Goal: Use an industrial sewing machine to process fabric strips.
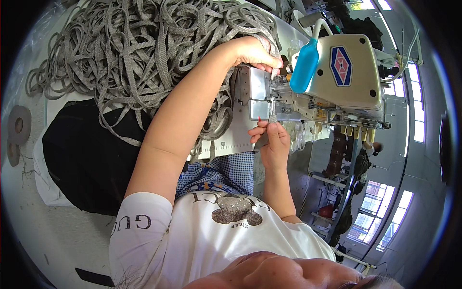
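A beige industrial sewing machine (358, 89) stands to the right, its metal bed plate (253, 86) reaching left between my hands. My left hand (255, 52) is on the far side of the plate, fingers closed round a grey webbing strap (274, 72) that comes from a big tangled heap (144, 53). On the near side my right hand (274, 140) pinches a flat grey strap end between thumb and fingers, just in front of the plate. The stretch of strap under the presser area is partly hidden. Something small and red shows beside the right fingertips.
A blue soft bottle (305, 67) hangs against the machine head. Black cloth (91, 154) lies bundled left of my arm, below the heap. Grey rolls (19, 120) rest at the far left. Racks with dark garments (339, 154) stand at the right.
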### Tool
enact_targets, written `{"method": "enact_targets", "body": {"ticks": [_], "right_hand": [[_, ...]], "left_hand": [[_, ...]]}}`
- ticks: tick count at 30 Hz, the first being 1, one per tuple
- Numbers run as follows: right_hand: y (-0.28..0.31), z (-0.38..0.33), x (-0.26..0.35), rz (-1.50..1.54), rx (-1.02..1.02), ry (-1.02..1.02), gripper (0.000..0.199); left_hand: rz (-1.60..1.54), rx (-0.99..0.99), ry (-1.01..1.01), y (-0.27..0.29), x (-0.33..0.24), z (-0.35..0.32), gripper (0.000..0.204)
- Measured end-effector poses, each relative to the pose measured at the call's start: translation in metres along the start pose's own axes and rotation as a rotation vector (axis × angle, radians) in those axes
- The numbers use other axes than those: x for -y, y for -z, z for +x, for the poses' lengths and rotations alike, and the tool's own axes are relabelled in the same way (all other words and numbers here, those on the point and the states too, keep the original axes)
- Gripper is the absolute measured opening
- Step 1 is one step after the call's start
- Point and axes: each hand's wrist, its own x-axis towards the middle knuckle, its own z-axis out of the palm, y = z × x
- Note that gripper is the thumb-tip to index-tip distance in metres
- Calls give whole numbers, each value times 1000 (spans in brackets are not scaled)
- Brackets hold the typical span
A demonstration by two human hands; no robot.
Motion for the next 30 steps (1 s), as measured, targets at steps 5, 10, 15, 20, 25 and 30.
{"method": "enact_targets", "body": {"ticks": [5, 10, 15, 20, 25, 30], "right_hand": [[0, 0, 0, 6, -4, -8, 29], [0, 0, 0, 6, -1, 0, 29], [0, 0, 0, 20, -1, -6, 28], [0, 0, 0, 20, -2, -5, 28], [0, 0, 0, 25, -1, -7, 28], [1, 0, 0, 10, 7, 4, 28]], "left_hand": [[38, -6, -3, -1, -3, -2, 22], [25, -18, 1, -1, -1, -1, 19], [1, -3, -3, 0, 0, 1, 18], [24, 13, -9, 0, -1, 0, 22], [13, -10, 3, -1, -2, -1, 23], [13, -9, 9, -1, -4, -2, 23]]}}
